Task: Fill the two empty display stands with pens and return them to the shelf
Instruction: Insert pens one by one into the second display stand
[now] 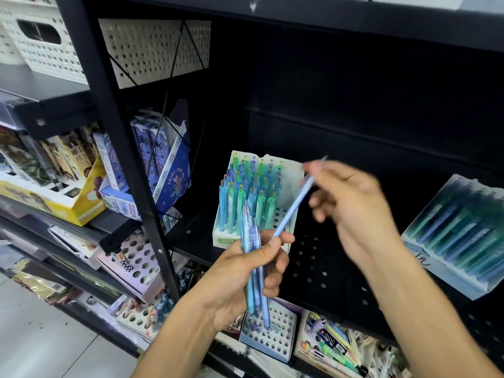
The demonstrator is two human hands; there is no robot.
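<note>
My left hand grips a bundle of light blue pens, held upright in front of the shelf. My right hand, blurred by motion, pinches a single pale blue pen whose lower end touches my left thumb. Behind them on the black perforated shelf stands a white display stand with several blue and green pens in its left and rear holes; its right-hand holes show empty. On the shelf below, a white stand with holes holds only a few small items.
A slanted tray of dark blue and green pens sits at the right of the same shelf. Left of the black upright post are blue and yellow stationery boxes and a pink holed stand. Mixed pens fill a box lower right.
</note>
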